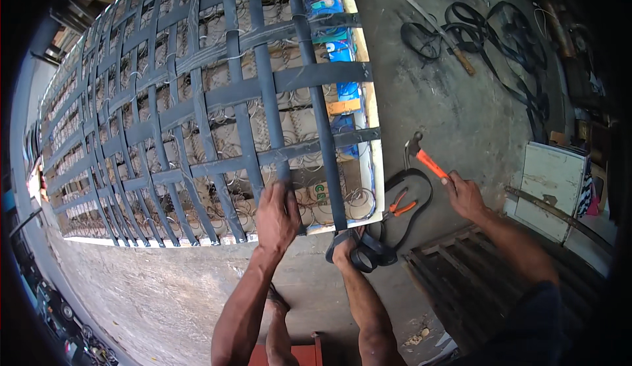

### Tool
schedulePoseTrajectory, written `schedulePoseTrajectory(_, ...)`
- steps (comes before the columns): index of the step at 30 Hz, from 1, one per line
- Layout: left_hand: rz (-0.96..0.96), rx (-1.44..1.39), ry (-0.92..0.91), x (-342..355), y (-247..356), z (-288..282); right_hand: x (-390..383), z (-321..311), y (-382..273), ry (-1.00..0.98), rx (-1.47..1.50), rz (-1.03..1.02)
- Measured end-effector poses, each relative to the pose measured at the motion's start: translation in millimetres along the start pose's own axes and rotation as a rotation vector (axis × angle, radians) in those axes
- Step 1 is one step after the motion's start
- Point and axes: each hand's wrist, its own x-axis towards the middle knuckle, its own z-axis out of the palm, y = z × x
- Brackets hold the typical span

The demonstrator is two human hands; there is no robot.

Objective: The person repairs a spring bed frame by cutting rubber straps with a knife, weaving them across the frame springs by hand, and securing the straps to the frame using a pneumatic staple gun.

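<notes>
The left hand [276, 216] presses flat, fingers spread and released, on a black rubber strap [271, 109] of the woven frame [372, 112]. The right hand [465, 196] has its fingers clenched around an orange-handled hammer [424, 158], with orange pliers [400, 205] just left of them on the floor [454, 109].

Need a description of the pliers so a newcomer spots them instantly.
Start at the big frame woven with dark rubber straps, lying on the concrete floor. Go to its near right corner: the pliers lie on the floor there, inside a loop of black strap. Their orange handles are shorter than those of the orange-handled hammer in the right hand.
</notes>
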Motion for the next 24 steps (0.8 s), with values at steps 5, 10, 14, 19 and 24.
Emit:
schedulePoseTrajectory(5, 0.46, 0.245, 0.229, 237.8, 50.9, 18.5, 81.4, 63.7, 67.0, 0.193, 0.095, 0.623)
schedulePoseTrajectory(10, 0.413, 0.607, 0.221, 401.2, 76.5, 15.9, 113.8, 105.4, 96.2, 0.063, 0.027, 0.538)
schedulePoseTrajectory(14, 0.333, 0.702, 0.35, 496.4, 76.1, 24.0, 132.2, 125.0, 115.9, -0.065, -0.169, 0.478)
schedulePoseTrajectory(19, 0.226, 0.707, 0.305, 504.6, 56.6, 54.9, 213.4, 51.3, 105.3, -0.093, -0.146, 0.273)
schedulePoseTrajectory(24, 0.16, 0.737, 0.178, 503.9, 52.5, 62.3, 406.3, -83.5, 61.8, 0.343, 0.015, -0.062)
